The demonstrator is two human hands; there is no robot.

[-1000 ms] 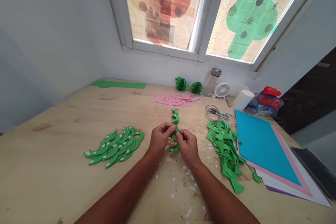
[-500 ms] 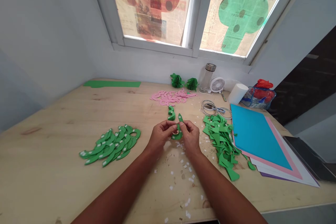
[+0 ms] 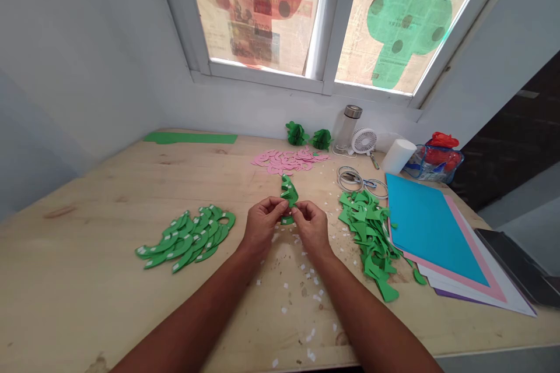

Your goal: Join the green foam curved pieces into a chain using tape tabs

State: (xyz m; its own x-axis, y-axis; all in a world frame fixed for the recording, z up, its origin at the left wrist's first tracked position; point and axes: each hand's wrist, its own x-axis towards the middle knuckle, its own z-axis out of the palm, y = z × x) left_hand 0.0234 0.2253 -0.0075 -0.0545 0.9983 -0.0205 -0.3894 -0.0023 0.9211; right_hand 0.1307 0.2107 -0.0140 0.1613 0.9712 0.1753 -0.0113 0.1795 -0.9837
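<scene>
Both hands meet in the middle of the table around a curved green paper cutout (image 3: 287, 220) with a small white square on it. My left hand (image 3: 265, 222) pinches its left side between thumb and fingers. From the right, my right hand (image 3: 312, 226) pinches it too, its fingertips close to the left thumb. Just beyond the fingers lie more green cutouts (image 3: 287, 184) with white squares; whether they touch the held one I cannot tell. Off to the left, a pile of curved green cutouts (image 3: 188, 239) bears white squares.
Green scraps (image 3: 371, 239) lie on the right beside scissors (image 3: 350, 178) and coloured sheets (image 3: 433, 227). Pink cutouts (image 3: 289, 160), green paper ornaments (image 3: 296, 133), a bottle (image 3: 345, 128), a small fan (image 3: 364, 140) and a white roll (image 3: 399, 155) stand or lie at the back. White bits (image 3: 312, 280) litter the front.
The green cutout's upright tip no longer stands above my fingers. My hands have shifted slightly left, and the green pieces beyond the fingers look larger and nearer to them.
</scene>
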